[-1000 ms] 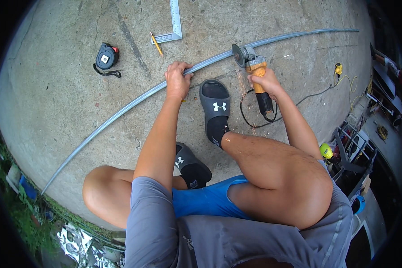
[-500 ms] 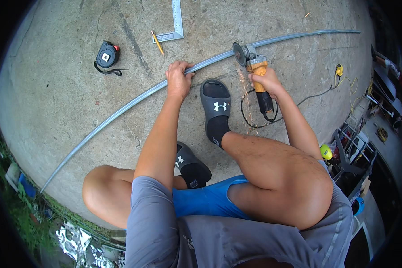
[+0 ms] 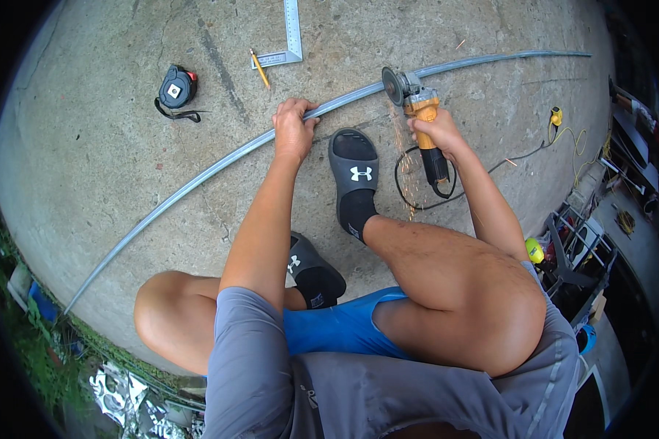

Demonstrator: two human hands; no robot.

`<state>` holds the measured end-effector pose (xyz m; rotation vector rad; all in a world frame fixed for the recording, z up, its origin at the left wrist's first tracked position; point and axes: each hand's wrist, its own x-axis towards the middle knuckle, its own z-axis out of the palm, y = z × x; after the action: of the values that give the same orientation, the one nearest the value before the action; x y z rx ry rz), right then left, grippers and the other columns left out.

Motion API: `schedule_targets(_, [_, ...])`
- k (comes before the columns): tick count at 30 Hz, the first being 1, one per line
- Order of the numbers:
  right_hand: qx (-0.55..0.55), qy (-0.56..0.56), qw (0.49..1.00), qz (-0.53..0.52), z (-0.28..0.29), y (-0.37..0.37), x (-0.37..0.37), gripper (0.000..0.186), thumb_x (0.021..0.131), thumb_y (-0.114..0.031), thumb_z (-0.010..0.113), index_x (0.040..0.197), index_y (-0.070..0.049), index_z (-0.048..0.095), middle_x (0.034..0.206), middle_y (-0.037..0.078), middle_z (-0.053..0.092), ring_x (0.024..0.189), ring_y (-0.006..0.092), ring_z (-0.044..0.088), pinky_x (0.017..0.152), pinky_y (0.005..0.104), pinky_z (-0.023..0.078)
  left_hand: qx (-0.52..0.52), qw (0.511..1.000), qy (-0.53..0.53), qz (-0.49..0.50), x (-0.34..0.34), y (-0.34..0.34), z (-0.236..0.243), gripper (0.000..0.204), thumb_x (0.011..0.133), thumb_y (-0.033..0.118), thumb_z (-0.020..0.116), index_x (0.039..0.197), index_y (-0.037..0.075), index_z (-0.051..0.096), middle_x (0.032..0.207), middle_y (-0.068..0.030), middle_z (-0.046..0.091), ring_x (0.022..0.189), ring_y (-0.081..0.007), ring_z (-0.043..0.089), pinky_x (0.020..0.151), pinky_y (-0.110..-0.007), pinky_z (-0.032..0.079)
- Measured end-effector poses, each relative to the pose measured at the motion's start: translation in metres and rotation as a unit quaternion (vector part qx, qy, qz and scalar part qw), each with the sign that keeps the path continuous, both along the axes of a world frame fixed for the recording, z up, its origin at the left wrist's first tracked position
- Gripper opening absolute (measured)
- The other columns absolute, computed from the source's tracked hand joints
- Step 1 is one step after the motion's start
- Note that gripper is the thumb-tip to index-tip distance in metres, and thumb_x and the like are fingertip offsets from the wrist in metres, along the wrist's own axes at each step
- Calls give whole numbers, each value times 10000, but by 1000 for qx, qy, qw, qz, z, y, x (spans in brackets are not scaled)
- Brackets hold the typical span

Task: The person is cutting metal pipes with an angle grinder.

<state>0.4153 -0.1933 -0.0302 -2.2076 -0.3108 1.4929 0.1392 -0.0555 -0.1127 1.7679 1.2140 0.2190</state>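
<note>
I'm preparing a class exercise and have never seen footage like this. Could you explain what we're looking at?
There is no robot: a person works with two bare hands, seen by a wide fisheye camera worn on the head, which bends straight edges. On the rough grey concrete ground lie a black tape measure with red trim, a yellow pencil and an L-shaped silver metal square. The left hand holds a long grey metal bar. The right hand grips an orange-and-black angle grinder, its round grey disc at the bar; orange sparks show below it.
</note>
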Motion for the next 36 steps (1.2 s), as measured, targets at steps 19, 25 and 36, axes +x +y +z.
schedule_targets(19, [0, 4, 1000, 6, 14, 2, -1, 265, 793, -143, 776, 968, 3, 641, 801, 45, 662, 655, 129, 638, 594, 278, 514, -12, 1000, 6, 0, 0, 1, 2, 267, 708, 29, 783, 956, 112, 724, 971, -73, 636, 1029, -281, 566, 949, -393, 392])
schedule_targets(25, [-3, 1, 1000, 5, 8, -5, -3, 263, 791, -147, 776, 954, 6, 638, 803, 47, 663, 654, 132, 635, 588, 287, 510, -8, 1000, 9, -3, 1, 2, 2, 267, 712, 29, 783, 958, 112, 724, 969, -74, 635, 1029, -281, 566, 956, -392, 387])
schedule_targets(36, [-3, 2, 1000, 4, 5, -10, -1, 256, 784, -151, 781, 943, -2, 646, 794, 49, 663, 651, 133, 639, 589, 283, 511, -3, 1000, 5, -1, 1, 1, 2, 276, 710, 26, 783, 965, 114, 727, 972, -73, 634, 1036, -283, 565, 959, -389, 388])
